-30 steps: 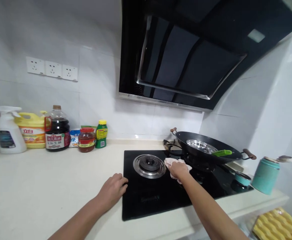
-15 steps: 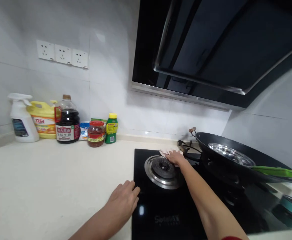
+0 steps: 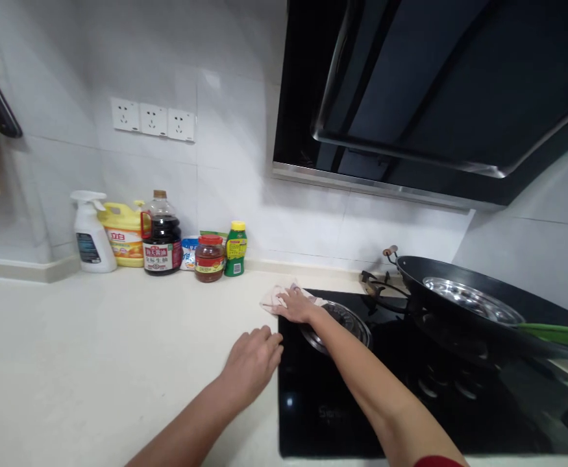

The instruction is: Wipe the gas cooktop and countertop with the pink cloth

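My right hand (image 3: 295, 306) presses a pale pinkish cloth (image 3: 272, 296) down at the far left corner of the black glass gas stove (image 3: 322, 415). Part of the cloth hangs over onto the white counter (image 3: 69, 363). Under my right forearm lies the burner (image 3: 345, 321) with its steel ring, partly covered from view. My left hand (image 3: 255, 357) rests at the stove's left edge, fingers curled in loosely; whether anything is under them is hidden.
A black wok (image 3: 415, 275) with a steel perforated plate (image 3: 473, 299) and a green-handled utensil (image 3: 556, 333) sits on the right burner. Along the wall stand a spray bottle (image 3: 91, 237), yellow jug (image 3: 125, 237), soy sauce bottle (image 3: 161, 237), red-lidded jar (image 3: 210, 259) and green bottle (image 3: 235, 250). A range hood (image 3: 410, 97) hangs above.
My right hand has slid the cloth leftward from behind the burner to the stove's left corner. My left hand stays at the stove edge. The view has turned somewhat left.
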`<state>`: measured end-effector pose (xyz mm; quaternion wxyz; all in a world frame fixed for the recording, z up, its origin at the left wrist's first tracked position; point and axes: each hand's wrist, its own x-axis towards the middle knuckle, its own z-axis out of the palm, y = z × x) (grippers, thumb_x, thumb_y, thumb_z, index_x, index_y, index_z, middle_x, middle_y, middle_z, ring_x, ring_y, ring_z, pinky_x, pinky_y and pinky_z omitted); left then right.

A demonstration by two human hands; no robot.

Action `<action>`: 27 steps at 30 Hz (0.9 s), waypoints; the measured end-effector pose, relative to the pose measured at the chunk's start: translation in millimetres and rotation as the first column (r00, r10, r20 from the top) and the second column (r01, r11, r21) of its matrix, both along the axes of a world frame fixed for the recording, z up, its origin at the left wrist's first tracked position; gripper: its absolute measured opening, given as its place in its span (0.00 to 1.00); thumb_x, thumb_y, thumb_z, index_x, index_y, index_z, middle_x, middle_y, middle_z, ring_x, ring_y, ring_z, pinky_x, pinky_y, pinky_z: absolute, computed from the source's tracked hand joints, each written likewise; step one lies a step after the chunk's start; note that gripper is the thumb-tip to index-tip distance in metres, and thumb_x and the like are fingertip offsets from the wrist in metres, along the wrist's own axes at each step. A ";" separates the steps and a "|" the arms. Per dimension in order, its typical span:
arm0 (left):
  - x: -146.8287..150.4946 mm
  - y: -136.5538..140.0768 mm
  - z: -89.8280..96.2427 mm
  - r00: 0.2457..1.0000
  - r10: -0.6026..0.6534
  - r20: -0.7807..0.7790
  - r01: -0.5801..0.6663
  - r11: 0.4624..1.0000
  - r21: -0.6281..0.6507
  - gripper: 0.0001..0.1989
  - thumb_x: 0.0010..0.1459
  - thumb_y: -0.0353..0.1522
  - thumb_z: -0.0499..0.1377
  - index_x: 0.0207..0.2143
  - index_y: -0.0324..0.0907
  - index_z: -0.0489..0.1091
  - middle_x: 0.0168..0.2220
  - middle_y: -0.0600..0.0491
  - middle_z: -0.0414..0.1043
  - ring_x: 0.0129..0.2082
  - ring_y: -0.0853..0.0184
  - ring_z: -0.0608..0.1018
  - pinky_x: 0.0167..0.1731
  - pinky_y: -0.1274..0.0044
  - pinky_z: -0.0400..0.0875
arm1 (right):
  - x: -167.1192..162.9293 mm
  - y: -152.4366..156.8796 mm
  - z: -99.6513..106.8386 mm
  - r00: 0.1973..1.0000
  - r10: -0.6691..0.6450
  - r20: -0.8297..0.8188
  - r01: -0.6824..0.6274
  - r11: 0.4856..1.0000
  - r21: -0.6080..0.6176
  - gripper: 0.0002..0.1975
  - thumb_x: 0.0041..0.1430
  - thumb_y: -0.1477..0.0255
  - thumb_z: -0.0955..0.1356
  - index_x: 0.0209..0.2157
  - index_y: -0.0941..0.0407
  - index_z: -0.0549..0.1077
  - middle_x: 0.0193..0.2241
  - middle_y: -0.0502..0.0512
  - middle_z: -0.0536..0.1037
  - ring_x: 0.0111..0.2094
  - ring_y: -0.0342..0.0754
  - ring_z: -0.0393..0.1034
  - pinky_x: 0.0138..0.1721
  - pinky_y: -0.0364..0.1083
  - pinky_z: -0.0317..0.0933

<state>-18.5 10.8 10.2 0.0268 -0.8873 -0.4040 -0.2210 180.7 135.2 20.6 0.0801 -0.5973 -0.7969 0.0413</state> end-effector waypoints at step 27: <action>-6.1 13.9 -13.7 0.984 0.072 0.164 -0.034 0.974 -0.224 0.17 0.67 0.38 0.49 0.45 0.46 0.76 0.44 0.51 0.77 0.44 0.60 0.79 0.43 0.71 0.68 | 146.8 -183.8 -34.1 0.895 -0.441 0.065 0.415 0.877 0.244 0.19 0.66 0.67 0.61 0.54 0.59 0.71 0.53 0.70 0.72 0.53 0.65 0.65 0.53 0.60 0.57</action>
